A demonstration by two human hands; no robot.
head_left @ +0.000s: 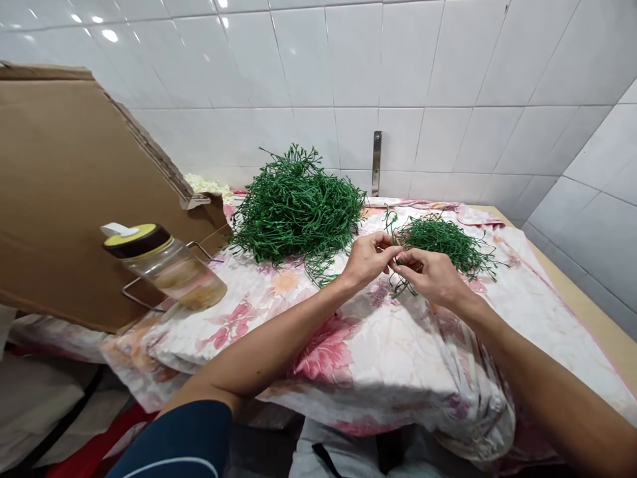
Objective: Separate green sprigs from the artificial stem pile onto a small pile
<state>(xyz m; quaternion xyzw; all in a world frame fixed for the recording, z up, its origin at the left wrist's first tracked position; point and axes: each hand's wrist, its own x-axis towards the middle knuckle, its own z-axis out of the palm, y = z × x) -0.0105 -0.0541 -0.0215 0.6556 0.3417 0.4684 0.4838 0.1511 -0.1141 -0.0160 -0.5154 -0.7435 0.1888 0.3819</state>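
Note:
In front of me, my left hand [369, 259] and my right hand [428, 275] meet, with their fingertips pinching a thin green sprig [397, 282] between them. The fingers hide part of it. Just behind my right hand lies a smaller heap of green sprigs [440, 242], and its stems reach close to my fingers. Further left stands a much larger tangled heap of the same sprigs [297, 206]. Both heaps rest on a pink-flowered white cloth [318, 352] spread over the table.
A clear plastic bottle with a yellow-and-dark lid [166, 265] lies tilted in a wire holder at left, before a large cardboard sheet [64, 192]. Pale flowers [204, 186] sit behind the sheet's edge. White tiled walls with a metal bracket [377, 162] bound the back and right.

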